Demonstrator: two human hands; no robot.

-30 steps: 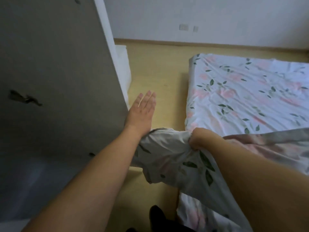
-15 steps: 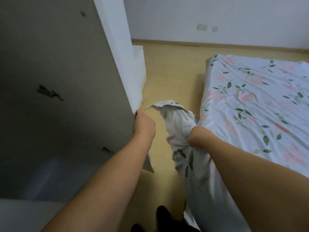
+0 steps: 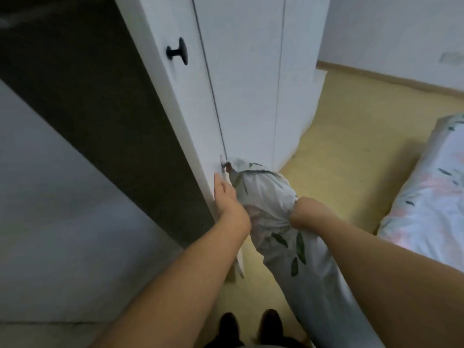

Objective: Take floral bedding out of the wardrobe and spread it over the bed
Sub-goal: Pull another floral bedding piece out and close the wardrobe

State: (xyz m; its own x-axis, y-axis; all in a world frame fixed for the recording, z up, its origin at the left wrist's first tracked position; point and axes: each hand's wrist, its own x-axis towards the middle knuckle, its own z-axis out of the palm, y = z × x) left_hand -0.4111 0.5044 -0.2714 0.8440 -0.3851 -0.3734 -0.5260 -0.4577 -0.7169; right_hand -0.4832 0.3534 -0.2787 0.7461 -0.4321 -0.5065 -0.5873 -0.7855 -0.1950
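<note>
My right hand [image 3: 306, 212] is clenched on a bunched-up piece of floral bedding [image 3: 266, 192], white with green leaves, which hangs down past my right forearm. Its top end touches the white wardrobe door [image 3: 200, 121] near the seam. My left hand [image 3: 226, 197] lies flat against that door's lower part with fingers stretched out, holding nothing. At the right edge is the bed [image 3: 431, 197], covered in a sheet of the same floral pattern.
A black knob [image 3: 178, 52] sticks out of the door higher up. A dark panel [image 3: 100, 109] fills the space left of the door. Yellow wooden floor [image 3: 351, 146] runs between wardrobe and bed. My dark-shod feet [image 3: 251, 325] stand at the bottom.
The view has swung left from the bed to the wardrobe front. My left hand went from gripping the door's edge to lying flat on it. My right hand kept hold of the bedding.
</note>
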